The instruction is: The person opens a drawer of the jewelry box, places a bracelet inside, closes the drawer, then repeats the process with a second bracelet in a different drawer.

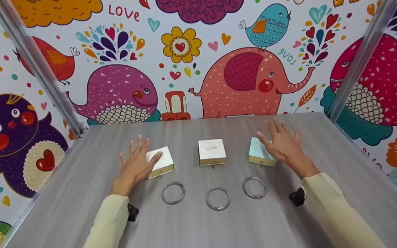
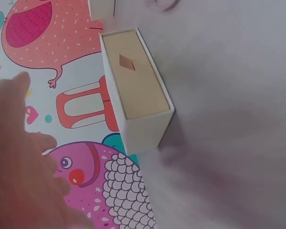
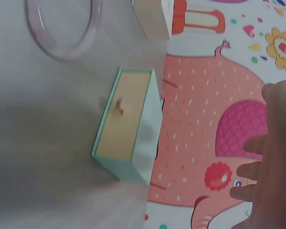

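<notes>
Fingers (image 1: 139,146) straight and spread wide, the left hand (image 1: 133,168) hovers beside a white box (image 1: 161,158), with a gap between them in its wrist view. The right hand (image 1: 284,147) is spread just as wide, apart from the blue box (image 1: 260,150) beside it. Between the two hands stands the middle box (image 1: 212,148). Three rings (image 1: 218,208) lie on the table (image 1: 191,227), nearer the person than either hand.
</notes>
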{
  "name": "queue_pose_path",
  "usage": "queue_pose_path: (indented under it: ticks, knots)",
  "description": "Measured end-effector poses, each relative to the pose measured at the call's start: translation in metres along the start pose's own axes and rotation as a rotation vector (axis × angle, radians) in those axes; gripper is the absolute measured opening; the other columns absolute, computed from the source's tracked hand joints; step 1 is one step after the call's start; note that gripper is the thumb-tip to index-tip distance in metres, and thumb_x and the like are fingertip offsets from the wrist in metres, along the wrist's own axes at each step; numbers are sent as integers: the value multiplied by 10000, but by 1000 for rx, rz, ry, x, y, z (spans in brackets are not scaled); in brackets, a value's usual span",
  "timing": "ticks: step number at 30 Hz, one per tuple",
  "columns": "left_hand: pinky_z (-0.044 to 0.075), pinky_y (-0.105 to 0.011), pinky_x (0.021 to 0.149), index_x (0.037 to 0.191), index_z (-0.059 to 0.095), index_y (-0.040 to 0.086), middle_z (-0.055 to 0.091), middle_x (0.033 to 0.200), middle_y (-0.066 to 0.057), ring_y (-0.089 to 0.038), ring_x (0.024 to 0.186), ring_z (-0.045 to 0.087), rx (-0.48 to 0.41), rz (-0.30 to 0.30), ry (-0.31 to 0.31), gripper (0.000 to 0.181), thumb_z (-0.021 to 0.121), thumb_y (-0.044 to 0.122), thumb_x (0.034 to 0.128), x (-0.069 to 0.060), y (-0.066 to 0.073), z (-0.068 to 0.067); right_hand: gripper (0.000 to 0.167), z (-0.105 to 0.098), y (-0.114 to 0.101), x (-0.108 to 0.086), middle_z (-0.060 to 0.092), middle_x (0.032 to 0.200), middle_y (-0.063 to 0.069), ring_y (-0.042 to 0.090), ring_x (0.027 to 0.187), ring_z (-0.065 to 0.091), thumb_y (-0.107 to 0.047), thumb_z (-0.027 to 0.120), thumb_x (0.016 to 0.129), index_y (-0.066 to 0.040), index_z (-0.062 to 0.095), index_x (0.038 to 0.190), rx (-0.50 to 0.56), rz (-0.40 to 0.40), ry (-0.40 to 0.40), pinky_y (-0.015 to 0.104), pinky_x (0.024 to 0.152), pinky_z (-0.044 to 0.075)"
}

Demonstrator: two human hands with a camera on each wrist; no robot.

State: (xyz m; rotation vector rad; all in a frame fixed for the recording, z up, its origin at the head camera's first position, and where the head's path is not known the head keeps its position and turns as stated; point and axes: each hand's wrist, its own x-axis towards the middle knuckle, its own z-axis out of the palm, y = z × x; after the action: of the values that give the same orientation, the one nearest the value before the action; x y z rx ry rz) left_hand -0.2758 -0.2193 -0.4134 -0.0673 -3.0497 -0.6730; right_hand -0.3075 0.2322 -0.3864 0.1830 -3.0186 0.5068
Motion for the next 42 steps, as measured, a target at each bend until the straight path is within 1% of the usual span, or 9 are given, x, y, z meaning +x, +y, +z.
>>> queue_pose_path:
  ticks: [7,12,14,16,20,23,29,36,42]
  knots:
    - [-21,-787,1119,1590,237,79,40,1690,-180,-478,1538,5,-86,-17,9,759,426,545,1021,-6,2,0,806,12,-19,-6,165,1664,222,464,1526,146,-629,352,1000,-106,216,1598,24,-31,65,750,1161,-39]
    - [195,-685,1180,1537,340,11,282,1620,-245,-462,1496,260,-157,-21,53,660,480,421,1039,-10,1,2,719,23,-35,-9,271,1629,227,446,1506,242,-544,399,1028,-77,304,1566,73,-54,103,748,1166,10]
    - [265,-636,1179,1513,368,-13,354,1577,-263,-449,1466,333,-192,-33,62,627,499,374,1038,-11,-1,2,674,29,-43,-12,335,1600,220,431,1484,304,-506,430,1033,-66,363,1539,106,-69,127,731,1178,68]
    - [281,-617,1179,1508,368,-23,374,1559,-274,-449,1458,345,-221,-52,59,620,505,355,1036,-13,-2,3,635,34,-51,-14,396,1563,206,413,1450,368,-474,464,1032,-59,417,1509,143,-86,148,693,1187,150]
    - [254,-618,1192,1512,349,-44,343,1561,-309,-470,1474,299,-277,-68,52,622,513,318,1033,-16,-5,4,563,42,-67,-20,495,1482,163,357,1376,477,-442,517,1021,-56,524,1431,197,-129,189,594,1162,312]
    - [276,-619,1179,1494,366,-67,384,1521,-337,-487,1449,332,-322,-69,73,595,521,269,1028,-17,-7,5,523,47,-79,-24,536,1440,145,330,1345,514,-430,550,1011,-63,573,1383,228,-139,195,564,1132,377]
    - [385,-606,1100,1432,418,-123,491,1411,-368,-510,1336,469,-377,-119,114,558,522,236,1018,-18,-12,11,442,57,-103,-30,606,1354,126,312,1276,577,-375,616,989,-81,629,1319,354,-136,160,521,1071,466]
    - [458,-555,1040,1429,397,-142,504,1391,-368,-487,1271,532,-435,-213,91,577,524,233,1010,-18,-15,19,306,71,-129,-37,688,1160,84,273,1124,642,-277,659,971,-79,695,1202,551,-167,103,455,956,550]
    - [590,-395,820,1447,355,-157,520,1364,-382,-422,1126,640,-514,-286,74,610,526,222,1001,-15,-16,25,229,83,-151,-40,705,1066,41,203,1015,676,-264,646,981,-104,708,1133,685,-209,24,382,886,584]
